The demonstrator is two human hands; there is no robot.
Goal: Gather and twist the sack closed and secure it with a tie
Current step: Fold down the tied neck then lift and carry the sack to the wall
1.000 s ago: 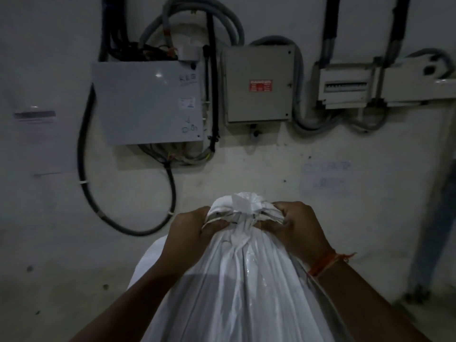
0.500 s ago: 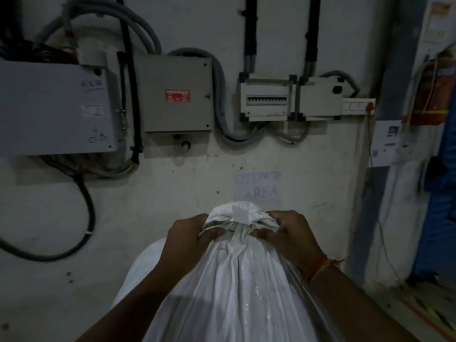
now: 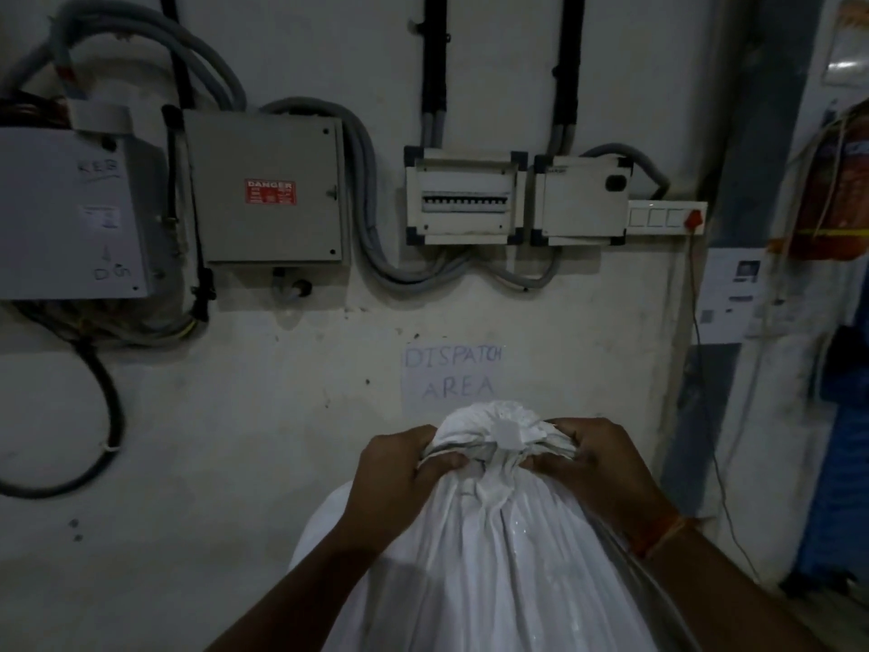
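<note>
A big white woven sack fills the lower middle of the head view, its mouth bunched into a tight neck. A white tie with a small square head wraps that neck, and the ruffled top of the sack puffs out above it. My left hand grips the gathered cloth on the left of the neck. My right hand grips it on the right, with an orange thread around that wrist.
A white wall stands close ahead with a grey box marked DANGER, a breaker panel, a switch strip and thick cables. A paper sign reads DISPATCH AREA. At the right hang a red object and something blue.
My view has swung to the right along the wall, bringing the sign and the right corner into sight. Both hands keep the same grip on the sack's neck.
</note>
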